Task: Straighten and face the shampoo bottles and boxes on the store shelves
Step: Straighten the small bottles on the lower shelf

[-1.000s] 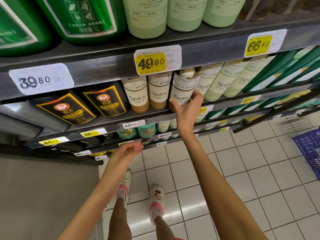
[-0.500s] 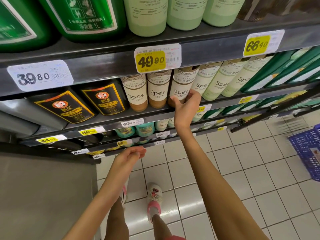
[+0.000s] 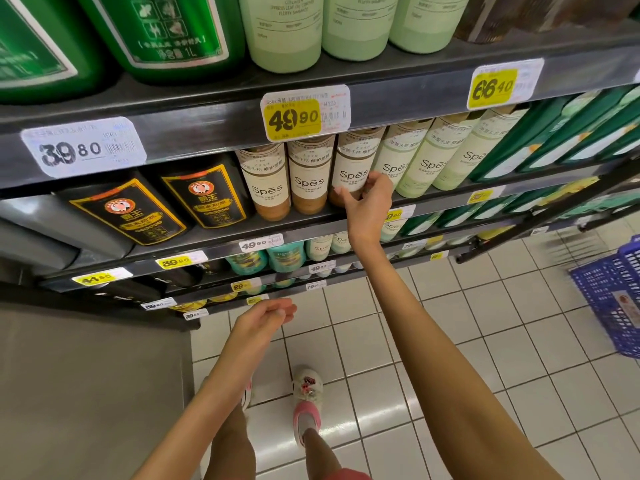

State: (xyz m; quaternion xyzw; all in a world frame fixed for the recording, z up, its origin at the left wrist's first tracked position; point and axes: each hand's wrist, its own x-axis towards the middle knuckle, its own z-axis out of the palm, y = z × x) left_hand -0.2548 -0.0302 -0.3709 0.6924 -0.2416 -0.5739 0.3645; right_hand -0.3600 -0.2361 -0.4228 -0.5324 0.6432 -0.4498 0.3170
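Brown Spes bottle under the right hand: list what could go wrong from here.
The right hand holds the third brown Spes bottle near its base, so turning it could tip it.
It stands tight between a brown neighbour and the green Spes bottle; twisting may skew either.
The left hand hangs free, steadying nothing.

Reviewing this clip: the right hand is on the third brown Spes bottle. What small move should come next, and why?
Probably release it and shift right to the pale green Spes bottle. The right hand grips the brown Spes bottle, whose label already faces out, with its base seemingly level with its two brown neighbours. The left hand hangs free.
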